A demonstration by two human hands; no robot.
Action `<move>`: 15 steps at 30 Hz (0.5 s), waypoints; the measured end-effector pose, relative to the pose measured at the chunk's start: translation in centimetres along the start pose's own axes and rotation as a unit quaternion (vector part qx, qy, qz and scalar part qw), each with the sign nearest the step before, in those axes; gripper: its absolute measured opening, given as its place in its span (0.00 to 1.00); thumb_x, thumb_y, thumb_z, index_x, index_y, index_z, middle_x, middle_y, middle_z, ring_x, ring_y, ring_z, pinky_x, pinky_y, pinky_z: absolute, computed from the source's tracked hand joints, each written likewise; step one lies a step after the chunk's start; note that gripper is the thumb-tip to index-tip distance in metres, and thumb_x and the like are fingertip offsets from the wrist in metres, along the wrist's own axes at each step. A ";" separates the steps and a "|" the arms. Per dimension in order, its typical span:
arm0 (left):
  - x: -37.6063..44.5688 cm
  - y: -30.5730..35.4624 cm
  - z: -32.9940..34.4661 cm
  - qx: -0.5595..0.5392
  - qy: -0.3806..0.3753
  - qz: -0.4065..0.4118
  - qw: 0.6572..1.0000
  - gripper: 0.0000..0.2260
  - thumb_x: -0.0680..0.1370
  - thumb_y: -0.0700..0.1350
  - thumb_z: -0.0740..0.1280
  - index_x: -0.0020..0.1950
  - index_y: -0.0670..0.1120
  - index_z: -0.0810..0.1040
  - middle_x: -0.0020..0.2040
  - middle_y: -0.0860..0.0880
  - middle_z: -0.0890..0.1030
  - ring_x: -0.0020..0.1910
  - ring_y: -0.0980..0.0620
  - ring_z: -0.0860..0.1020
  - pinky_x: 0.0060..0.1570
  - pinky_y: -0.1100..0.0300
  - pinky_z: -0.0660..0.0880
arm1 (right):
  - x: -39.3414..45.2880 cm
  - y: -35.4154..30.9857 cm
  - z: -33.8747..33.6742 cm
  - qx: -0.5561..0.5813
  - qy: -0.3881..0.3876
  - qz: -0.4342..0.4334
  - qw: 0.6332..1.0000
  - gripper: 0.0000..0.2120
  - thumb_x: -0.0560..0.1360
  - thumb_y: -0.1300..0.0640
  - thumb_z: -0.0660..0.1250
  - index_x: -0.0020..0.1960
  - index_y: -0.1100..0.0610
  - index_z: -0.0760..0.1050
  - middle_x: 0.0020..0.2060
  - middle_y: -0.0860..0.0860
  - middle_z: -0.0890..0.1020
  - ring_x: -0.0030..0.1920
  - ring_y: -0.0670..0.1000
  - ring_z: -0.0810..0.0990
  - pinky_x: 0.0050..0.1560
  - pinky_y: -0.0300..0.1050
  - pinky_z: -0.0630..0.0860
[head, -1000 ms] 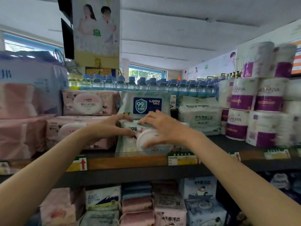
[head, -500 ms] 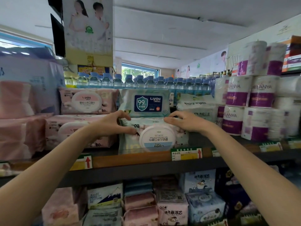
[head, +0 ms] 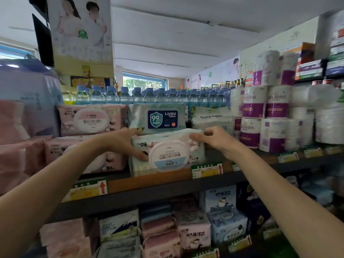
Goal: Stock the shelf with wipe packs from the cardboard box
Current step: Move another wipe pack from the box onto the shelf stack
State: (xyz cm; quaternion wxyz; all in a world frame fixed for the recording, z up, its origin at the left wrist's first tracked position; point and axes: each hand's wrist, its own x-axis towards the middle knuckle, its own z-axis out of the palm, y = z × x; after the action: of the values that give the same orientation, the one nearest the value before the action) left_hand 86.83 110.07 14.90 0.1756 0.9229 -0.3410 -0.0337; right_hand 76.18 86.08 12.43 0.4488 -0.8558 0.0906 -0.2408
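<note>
Both hands hold one wipe pack (head: 167,151) at the front edge of the shelf (head: 149,180). Left hand (head: 122,141) grips the pack's left end, thumb over the top corner and fingers stretched across its face toward the round white lid (head: 168,157). Right hand (head: 214,139) pinches the pack's upper right corner, fingers curled over the top edge. The pack stands on its long side with its print upside down, directly below a blue-labelled pack (head: 158,117) that rests on it. Pink packs (head: 89,120) are stacked just to the left, a white baby-wipes pack (head: 212,118) sits behind to the right, and purple-banded paper rolls (head: 260,116) stand farther right. Bottled water (head: 149,95) lines the back. Yellow price tags (head: 206,170) run along the shelf edge.
</note>
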 end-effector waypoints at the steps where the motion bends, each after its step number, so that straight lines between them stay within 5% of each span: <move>1: -0.2 0.1 -0.5 0.048 -0.021 -0.003 0.999 0.39 0.67 0.53 0.74 0.72 0.49 0.59 0.69 0.48 0.66 0.65 0.48 0.68 0.66 0.54 0.66 | 0.0 -0.4 -0.1 0.028 0.004 -0.013 1.000 0.16 0.68 0.48 0.72 0.39 0.62 0.77 0.39 0.55 0.81 0.43 0.52 0.79 0.47 0.46 0.75; 3: -0.3 0.9 -1.3 0.082 -0.070 0.003 0.994 0.35 0.67 0.55 0.74 0.69 0.48 0.63 0.63 0.52 0.72 0.59 0.52 0.73 0.60 0.60 0.70 | -0.1 -1.5 -0.4 0.112 -0.006 -0.021 0.993 0.10 0.69 0.57 0.72 0.42 0.64 0.78 0.44 0.57 0.82 0.48 0.54 0.81 0.51 0.46 0.80; 6: 0.5 2.5 -1.7 0.035 -0.121 0.026 0.992 0.40 0.62 0.59 0.76 0.68 0.49 0.64 0.56 0.53 0.76 0.54 0.53 0.76 0.58 0.59 0.72 | -0.4 -2.9 -0.4 0.176 -0.034 -0.045 0.983 0.02 0.70 0.67 0.69 0.41 0.65 0.78 0.41 0.56 0.81 0.43 0.51 0.81 0.41 0.37 0.82; 12: 2.7 4.7 -0.5 -0.050 -0.111 0.061 0.991 0.41 0.70 0.46 0.73 0.75 0.52 0.50 0.48 0.51 0.78 0.39 0.53 0.82 0.34 0.63 0.79 | -0.1 -2.1 -0.6 0.177 -0.048 -0.055 0.981 0.03 0.70 0.67 0.69 0.43 0.64 0.80 0.42 0.56 0.82 0.44 0.49 0.82 0.43 0.37 0.81; 15: 2.6 4.0 -0.5 -0.124 -0.070 0.074 0.987 0.41 0.71 0.44 0.72 0.75 0.53 0.48 0.48 0.52 0.74 0.39 0.50 0.81 0.31 0.64 0.79 | 0.3 -0.7 -1.5 0.245 -0.081 -0.052 0.965 0.09 0.70 0.63 0.70 0.51 0.61 0.79 0.50 0.56 0.82 0.50 0.49 0.82 0.51 0.39 0.80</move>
State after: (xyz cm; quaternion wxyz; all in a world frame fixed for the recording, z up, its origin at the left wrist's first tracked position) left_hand 86.47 105.73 16.86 0.2666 0.8615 -0.4129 -0.1275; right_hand 75.70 85.31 13.86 0.6369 -0.7402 -0.0525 -0.2091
